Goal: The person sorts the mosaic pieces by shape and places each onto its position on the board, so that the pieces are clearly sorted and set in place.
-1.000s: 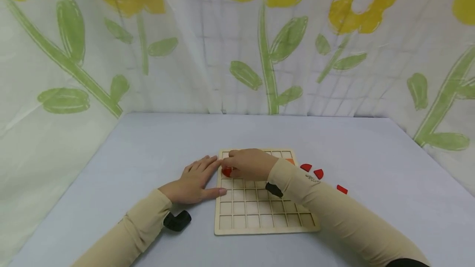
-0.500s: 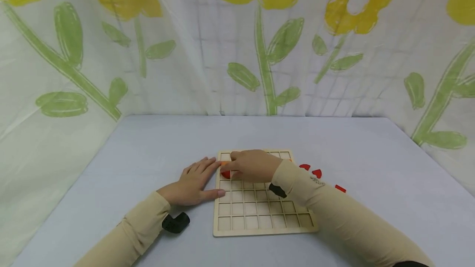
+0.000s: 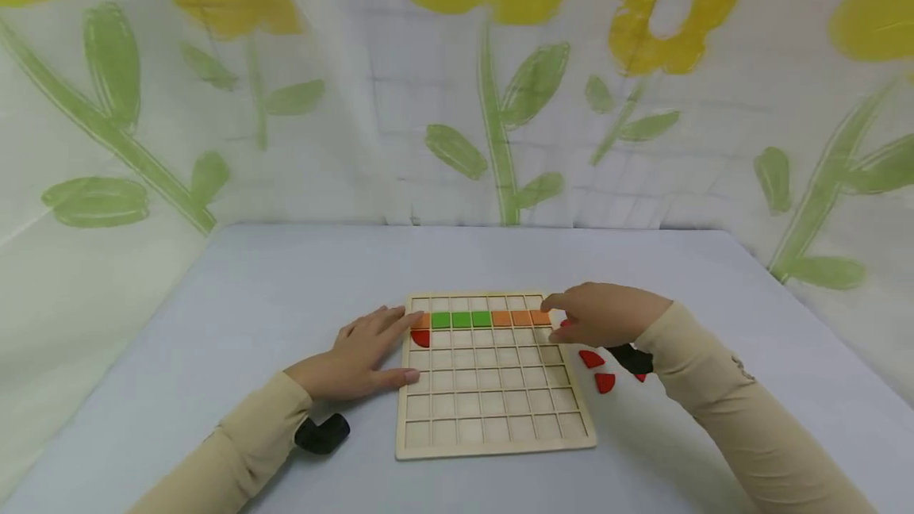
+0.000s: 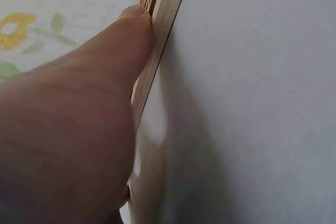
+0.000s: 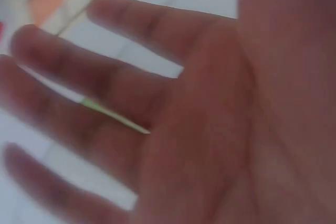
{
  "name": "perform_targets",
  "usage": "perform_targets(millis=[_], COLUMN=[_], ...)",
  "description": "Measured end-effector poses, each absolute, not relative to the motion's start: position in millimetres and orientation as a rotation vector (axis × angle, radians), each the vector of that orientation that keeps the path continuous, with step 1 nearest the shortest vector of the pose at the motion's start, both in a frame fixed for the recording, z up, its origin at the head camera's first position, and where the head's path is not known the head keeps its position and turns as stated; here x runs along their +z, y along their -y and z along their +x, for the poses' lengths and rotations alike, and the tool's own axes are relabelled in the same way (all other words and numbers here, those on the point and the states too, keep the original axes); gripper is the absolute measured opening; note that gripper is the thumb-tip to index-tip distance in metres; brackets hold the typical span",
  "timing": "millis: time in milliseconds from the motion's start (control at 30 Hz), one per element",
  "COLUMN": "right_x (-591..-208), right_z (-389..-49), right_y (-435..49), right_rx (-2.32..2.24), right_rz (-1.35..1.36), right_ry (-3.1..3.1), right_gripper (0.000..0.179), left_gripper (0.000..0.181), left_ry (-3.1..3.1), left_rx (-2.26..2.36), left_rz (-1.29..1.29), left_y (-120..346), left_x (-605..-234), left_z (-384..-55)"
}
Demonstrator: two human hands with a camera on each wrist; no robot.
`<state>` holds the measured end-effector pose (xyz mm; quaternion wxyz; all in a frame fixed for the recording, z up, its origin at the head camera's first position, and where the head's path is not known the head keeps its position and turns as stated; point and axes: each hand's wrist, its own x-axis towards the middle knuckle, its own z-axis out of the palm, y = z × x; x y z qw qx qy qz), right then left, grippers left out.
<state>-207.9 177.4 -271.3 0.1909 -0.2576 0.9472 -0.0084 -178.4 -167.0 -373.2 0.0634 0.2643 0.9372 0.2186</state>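
Note:
A wooden grid board (image 3: 500,450) lies on the table with a row of green tiles (image 3: 461,320) and orange tiles (image 3: 501,318) near its far side. Below the row's left end sits a red quarter-circle piece (image 3: 421,338) in a cell. My left hand (image 3: 357,355) rests at the board's left edge, fingers extended and thumb over the rim; the left wrist view shows the thumb (image 4: 128,32) against the wooden edge. Over the board's right edge is my right hand (image 3: 610,314), its fingers spread and nothing held, as the right wrist view shows.
Several loose red pieces (image 3: 604,382) lie on the white table right of the board, some partly hidden by my right hand and wrist. A sheet with printed flowers (image 3: 500,117) hangs behind the table's far edge.
My right hand has left the red piece at the board's left side and moved right to the opposite edge, uncovering the tile row. The left hand stays at the board's left edge.

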Motion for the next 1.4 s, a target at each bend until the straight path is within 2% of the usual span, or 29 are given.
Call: perform_targets(millis=[300, 567, 867, 1067, 1200, 1333, 1400], right_x=[-297.3, -312.9, -332.5, -333.2, -332.7, -332.9, -333.3], right_z=[-218.1, -244.2, -254.1, -253.3, -255.1, -256.0, -255.6], right_y=[-198.6, -206.8, -207.5, -200.1, -198.6, -200.7, -201.5], right_rx=[-0.211, -0.239, -0.196, -0.196, -0.202, -0.236, -0.245], right_rz=[-0.857, -0.839, -0.837, -0.862, -0.900, -0.938, -0.979], right_ry=[-2.669, -2.694, -2.786, -2.777, -2.763, -2.758, -2.744], right_gripper=[0.025, 0.024, 0.022, 0.009, 0.019, 0.008, 0.017], left_gripper=[0.066, 0.065, 0.066, 0.063, 0.062, 0.063, 0.063], left_ry=[-2.858, -2.837, -2.831, -2.853, -2.870, -2.876, -2.876], left_rx=[0.720, 0.725, 0.738, 0.734, 0.727, 0.717, 0.714], left_rz=[0.817, 0.755, 0.749, 0.781, 0.782, 0.766, 0.767], left_y=[191.9, 196.5, 195.0, 197.2, 198.9, 199.5, 199.6], left_x=[-372.3, -372.7, -372.5, -375.0, -375.9, -375.7, -375.6], left_z=[-167.3, -162.0, -161.5, -159.6, -158.7, -158.8, -159.1])
